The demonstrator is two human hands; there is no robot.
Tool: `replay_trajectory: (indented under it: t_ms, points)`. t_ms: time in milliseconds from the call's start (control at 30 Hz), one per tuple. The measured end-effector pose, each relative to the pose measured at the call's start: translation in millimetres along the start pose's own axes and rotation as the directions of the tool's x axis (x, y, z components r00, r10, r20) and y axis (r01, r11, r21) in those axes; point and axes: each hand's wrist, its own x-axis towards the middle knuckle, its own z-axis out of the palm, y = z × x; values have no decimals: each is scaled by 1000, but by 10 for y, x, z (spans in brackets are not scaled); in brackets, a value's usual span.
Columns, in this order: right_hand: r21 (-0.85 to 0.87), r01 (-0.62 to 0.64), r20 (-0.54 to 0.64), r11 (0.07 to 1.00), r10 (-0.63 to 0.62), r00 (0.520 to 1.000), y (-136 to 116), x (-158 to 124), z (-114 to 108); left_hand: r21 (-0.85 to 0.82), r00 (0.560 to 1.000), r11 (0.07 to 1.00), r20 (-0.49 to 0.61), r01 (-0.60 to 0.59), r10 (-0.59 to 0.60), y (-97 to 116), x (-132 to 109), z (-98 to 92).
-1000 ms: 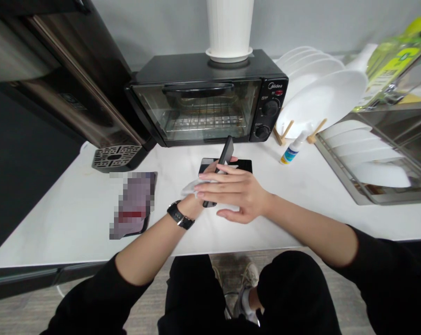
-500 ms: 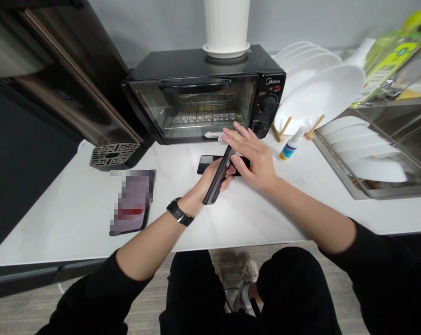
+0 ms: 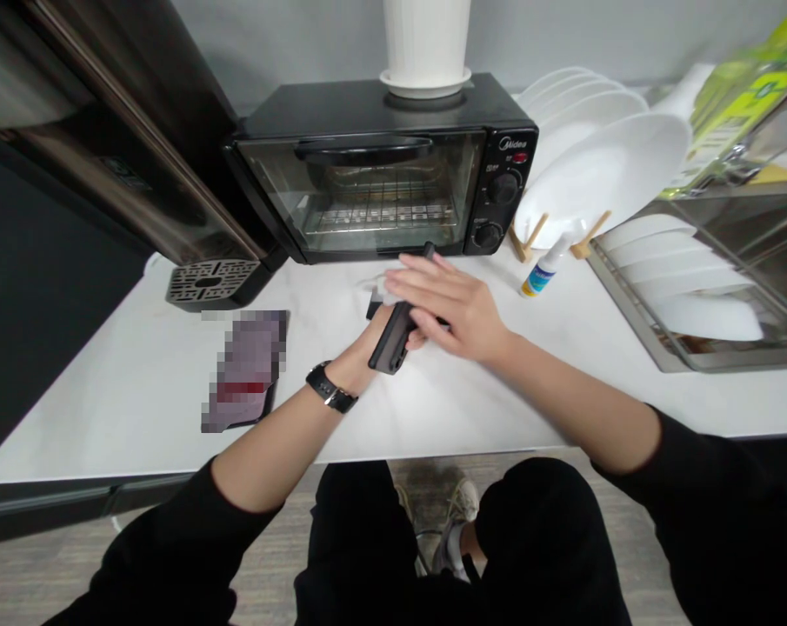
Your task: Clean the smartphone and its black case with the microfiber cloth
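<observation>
Head camera, looking down over a white stone countertop (image 3: pixel 132 382) from a seated position, with the person's black-clad knees below its front edge.

The left hand (image 3: pixel 367 346), with a black watch (image 3: pixel 331 389) on its wrist, was curled around the lower end of a slim black phone (image 3: pixel 389 346). It held the phone tilted on its long edge above the middle of the counter, the top end pointing toward the oven. The right hand (image 3: pixel 458 304) lay across the phone's upper half, its fingers straight and close together, pressed flat. A thin white wipe (image 3: pixel 369 283) showed faintly just past the fingertips. How the fingers held it could not be told.

A second dark flat device (image 3: pixel 371 306) lay on the counter just under the hands, mostly hidden. A blurred-out rectangular phone (image 3: pixel 246 369) lay flat, well to the left.

Behind the hands stood a black glass-fronted toaster oven (image 3: pixel 380 174) with a ribbed white pot (image 3: pixel 425 35) on top. To its left was a dark machine with a grated drip tray (image 3: pixel 209 283). To its right, a small white spray bottle (image 3: pixel 540 275) stood beside white plates in a wooden rack (image 3: pixel 602 169). Farther right was a steel draining tray (image 3: pixel 628 304) holding more plates.
</observation>
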Motion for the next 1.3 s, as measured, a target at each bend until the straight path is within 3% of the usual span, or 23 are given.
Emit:
replay_trajectory:
  t_ms: [67, 133, 167, 200, 267, 400, 467, 533, 567, 633, 700, 733, 833, 933, 1067, 1167, 1300]
  points:
    - [-31, -132, -39, 991, 131, 991, 141, 10, -67, -65, 962, 988, 247, 141, -121, 60, 65, -6]
    - [1, -197, -55, 980, 197, 979, 207, 22, -103, -156, 841, 933, 498, 326, -211, 88, 97, -28]
    - [31, -217, -68, 976, 219, 973, 216, 26, -107, -169, 793, 915, 571, 367, -213, 92, 93, -41]
    - [61, -241, -91, 968, 246, 965, 217, 29, -103, -183, 781, 919, 598, 351, -179, 95, 76, -50]
    - [112, -316, -176, 942, 332, 927, 219, 26, -79, -204, 803, 952, 592, 227, -64, 109, 14, -49]
    - [178, -498, -375, 849, 526, 763, 294, 0, -21, -206, 876, 976, 457, -67, 156, 209, -101, 7]
    - [206, -541, -391, 816, 575, 719, 325, -7, -10, -185, 907, 961, 332, -207, 260, 255, -102, 11]
    - [213, -526, -306, 824, 567, 765, 303, -2, -15, -83, 908, 921, 154, -381, 390, 258, -62, -17]
    - [210, -499, -227, 841, 538, 812, 271, 4, -22, -8, 881, 882, 38, -471, 471, 242, -32, -41]
    - [208, -444, -59, 872, 464, 884, 189, 17, -36, 121, 774, 795, -180, -595, 607, 189, 33, -88]
    - [207, -447, 17, 870, 454, 891, 128, 24, -45, 139, 704, 754, -280, -642, 652, 133, 85, -116]
    - [202, -473, -2, 857, 484, 875, 118, 26, -45, 107, 709, 755, -281, -647, 647, 113, 101, -120]
    - [186, -557, -217, 809, 587, 780, 168, 26, -46, -34, 756, 760, -143, -649, 639, 87, 96, -97]
    - [221, -536, -415, 815, 576, 704, 222, 31, -66, -68, 750, 755, 93, -652, 655, 82, 27, -71]
    - [177, -408, -550, 896, 434, 713, 122, 36, -108, 109, 724, 733, 307, -671, 618, 50, -84, -54]
    - [115, -322, -614, 940, 322, 720, -3, 32, -145, 121, 650, 676, 437, -727, 621, 1, -104, -29]
    - [69, -166, -637, 984, 171, 752, -73, 42, -180, 92, 566, 616, 518, -782, 641, -72, -57, 4]
